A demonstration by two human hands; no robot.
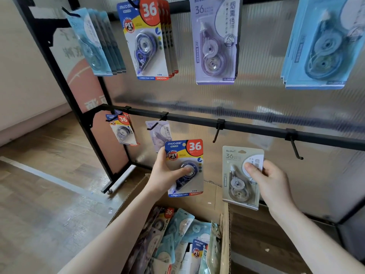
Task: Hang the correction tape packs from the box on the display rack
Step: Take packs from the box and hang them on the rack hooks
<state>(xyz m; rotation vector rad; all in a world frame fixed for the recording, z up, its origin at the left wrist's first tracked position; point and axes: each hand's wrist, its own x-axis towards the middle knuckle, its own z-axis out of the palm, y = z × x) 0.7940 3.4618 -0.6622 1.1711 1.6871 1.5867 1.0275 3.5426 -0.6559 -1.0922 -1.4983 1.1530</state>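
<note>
wood floor [39, 194] | cream wall [23, 66] | orange sign panel [87, 82]

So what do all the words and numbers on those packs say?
"JINUO", "36", "SUPER VALUE", "PET", "CORRECTION TAPE", "SMOOTH": blue pack in the left hand.
"BoBo", "36": beige pack in the right hand; its small print is too blurred.
"JINUO", "36", "PET", "CORRECTION TAPE", "SMOOTH": top-rail blue pack.
"BoBo", "36", "烟熏色": top-rail lilac pack.
"36": lower-rail pack.
"36", "PET": packs in the box.
Light-blue packs: unreadable.
</note>
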